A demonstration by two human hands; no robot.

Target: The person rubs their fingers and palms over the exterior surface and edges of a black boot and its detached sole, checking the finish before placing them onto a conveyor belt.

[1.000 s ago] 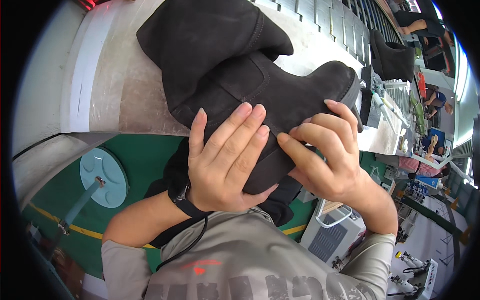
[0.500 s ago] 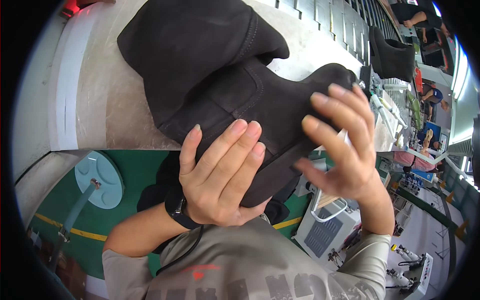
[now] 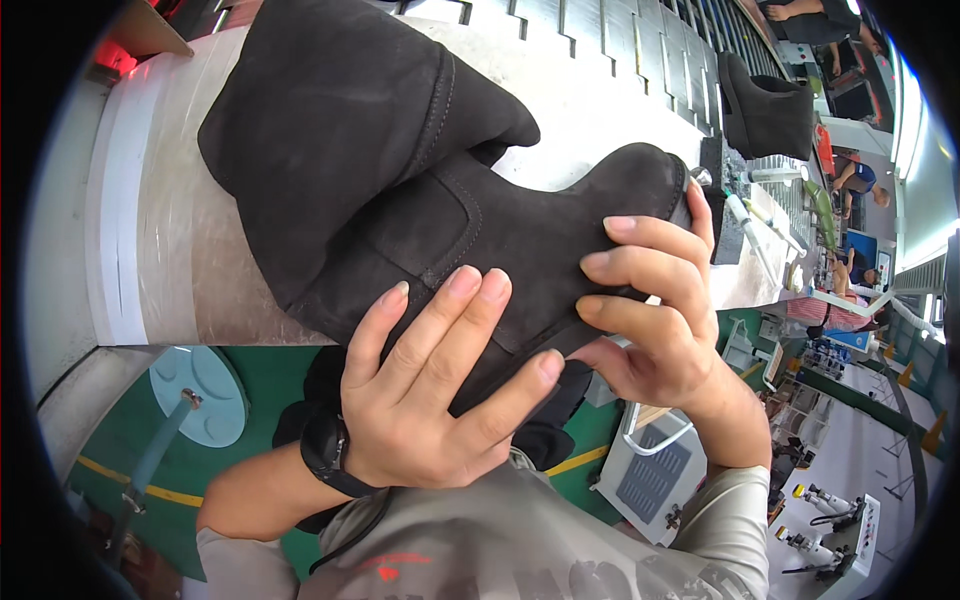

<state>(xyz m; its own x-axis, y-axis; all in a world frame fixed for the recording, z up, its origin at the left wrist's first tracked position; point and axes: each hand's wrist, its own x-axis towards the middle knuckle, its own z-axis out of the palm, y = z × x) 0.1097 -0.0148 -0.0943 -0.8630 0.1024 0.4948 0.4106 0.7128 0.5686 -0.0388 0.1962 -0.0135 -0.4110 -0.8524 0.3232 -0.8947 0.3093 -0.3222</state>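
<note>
A dark suede boot (image 3: 520,215) lies on its side on the worktable, its wide shaft (image 3: 320,120) folded over at the upper left. Stitched seams run along the shaft and over a panel near the middle. My left hand (image 3: 425,400) clasps the boot's near side, fingers spread on the suede and thumb hidden beneath. At the boot's right part, my right hand (image 3: 655,310) grips with bent fingers on top and its thumb along the near edge. A black watch (image 3: 327,450) is on my left wrist.
The pale worktable (image 3: 240,290) ends just in front of me. Another dark boot (image 3: 765,110) stands at the far right, near white tube-like tools (image 3: 750,230). A round blue stool seat (image 3: 197,395) is at lower left. Other people work in the background.
My right hand has come down onto the boot, its fingers now bent against it. The boot has shifted slightly left. My left index finger has spread away from the others.
</note>
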